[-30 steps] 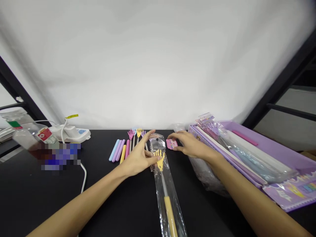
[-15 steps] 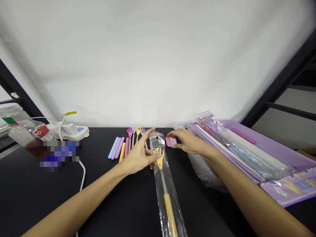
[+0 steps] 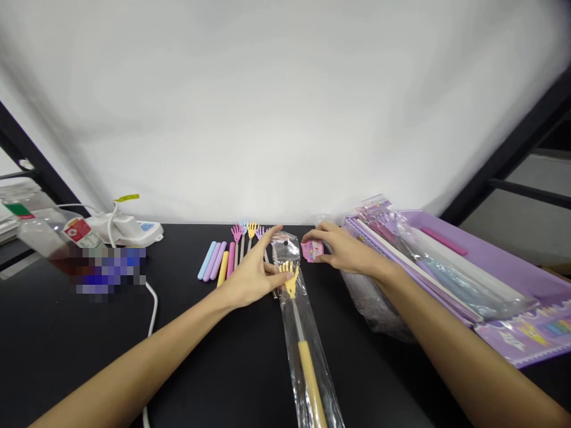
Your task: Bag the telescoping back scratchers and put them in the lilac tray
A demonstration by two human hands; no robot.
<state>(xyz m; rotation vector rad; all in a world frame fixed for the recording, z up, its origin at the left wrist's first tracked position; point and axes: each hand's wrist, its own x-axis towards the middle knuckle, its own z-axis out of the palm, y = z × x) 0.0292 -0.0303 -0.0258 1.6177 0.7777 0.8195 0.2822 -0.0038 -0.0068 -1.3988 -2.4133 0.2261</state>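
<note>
Far left: a clear plastic bottle (image 3: 44,235) with a red label is seen at the edge of the black desk (image 3: 84,356); what lies just in front of it is hidden by a pixelated patch.
Behind that: a white power strip (image 3: 127,232) is placed with a white cable (image 3: 153,309) trailing toward the camera.
Centre-left: pastel handles (image 3: 213,260) and small plastic claw-hand back scratchers (image 3: 245,235) are laid side by side.
Left hand (image 3: 252,276): fingers are spread, with the tips set against the bag.
Centre: a clear plastic bag (image 3: 307,362) holding a yellow back scratcher (image 3: 291,280) lies flat on the desk.
Right hand (image 3: 345,252): a pink card (image 3: 312,251) is pinched between thumb and fingers, just beside the bag's top.
Far right: a lilac tray (image 3: 495,252) is loaded with bagged items.
Risk: the card could be dropped if the pinch slackens; the loose back scratchers could be scattered if knocked by the left hand.
</note>
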